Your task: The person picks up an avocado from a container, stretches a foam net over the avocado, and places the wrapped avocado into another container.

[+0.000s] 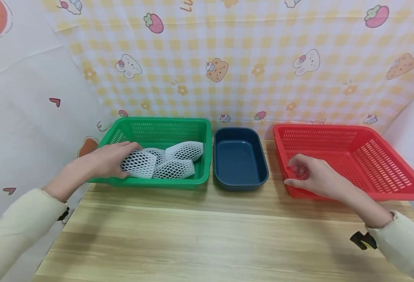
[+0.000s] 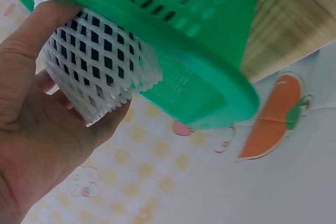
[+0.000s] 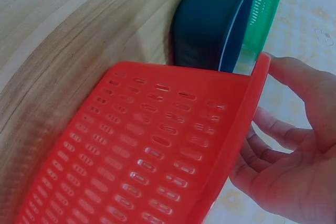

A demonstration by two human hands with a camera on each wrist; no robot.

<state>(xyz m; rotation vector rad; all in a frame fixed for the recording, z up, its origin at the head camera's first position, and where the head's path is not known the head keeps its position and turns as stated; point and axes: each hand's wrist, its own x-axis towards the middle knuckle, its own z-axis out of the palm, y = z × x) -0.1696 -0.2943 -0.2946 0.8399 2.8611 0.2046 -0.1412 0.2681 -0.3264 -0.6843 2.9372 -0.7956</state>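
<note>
My left hand (image 1: pixel 113 158) reaches over the near left of the green basket (image 1: pixel 207 156). Its thumb and fingers grip a white foam net sleeve (image 2: pixel 94 56), and something dark shows through the mesh. Beside it in the basket lie several more net-wrapped pieces (image 1: pixel 186 150). My right hand (image 1: pixel 314 176) hovers over the near left corner of the red basket (image 1: pixel 397 164), fingers loosely bent and nothing between them. In the right wrist view its thumb tip overlaps the basket's rim (image 3: pixel 257 72).
A dark blue rectangular tub (image 1: pixel 240 162) stands between the two baskets, close beside the green one. All three sit toward the back of the wooden table (image 1: pixel 207 239). Behind them hangs a yellow checked cloth (image 1: pixel 242 51).
</note>
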